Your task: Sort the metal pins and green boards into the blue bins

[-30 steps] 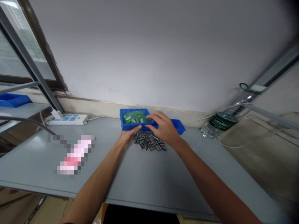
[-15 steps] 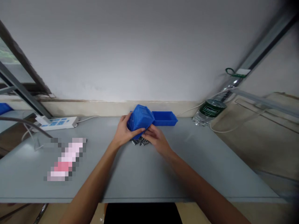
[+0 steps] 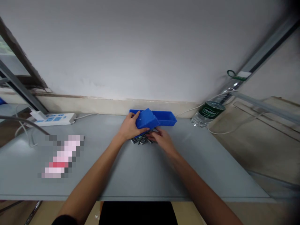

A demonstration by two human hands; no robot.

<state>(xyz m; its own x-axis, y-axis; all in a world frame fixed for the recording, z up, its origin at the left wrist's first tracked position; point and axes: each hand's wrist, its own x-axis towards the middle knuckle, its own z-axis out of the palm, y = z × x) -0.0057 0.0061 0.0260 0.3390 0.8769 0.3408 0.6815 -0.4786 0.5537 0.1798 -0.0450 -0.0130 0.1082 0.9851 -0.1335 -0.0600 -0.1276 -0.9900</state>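
A blue plastic bin (image 3: 147,119) is tipped over toward me, its outer base facing up. My left hand (image 3: 129,126) is closed around its left side, thumb along the near edge. Under its near edge lies a pile of small metal parts (image 3: 140,140), dark and silvery, too small to name exactly. My right hand (image 3: 160,137) is at the bin's lower right corner, its fingers curled in by the metal parts; whether they grip anything is hidden. Behind the tipped bin, against the wall, stands another blue bin (image 3: 167,118), partly covered by it.
On the left are a white power strip (image 3: 58,119) with a plug in it and a pixelated pink object (image 3: 62,156). A large water bottle (image 3: 208,112) with a green label stands at the right by a metal post. A white cable (image 3: 222,132) hangs at the table's right edge.
The blue bin has tilted further over and turned, showing more of its base. More metal parts lie on the table beneath it. My right hand has shifted slightly right and down.
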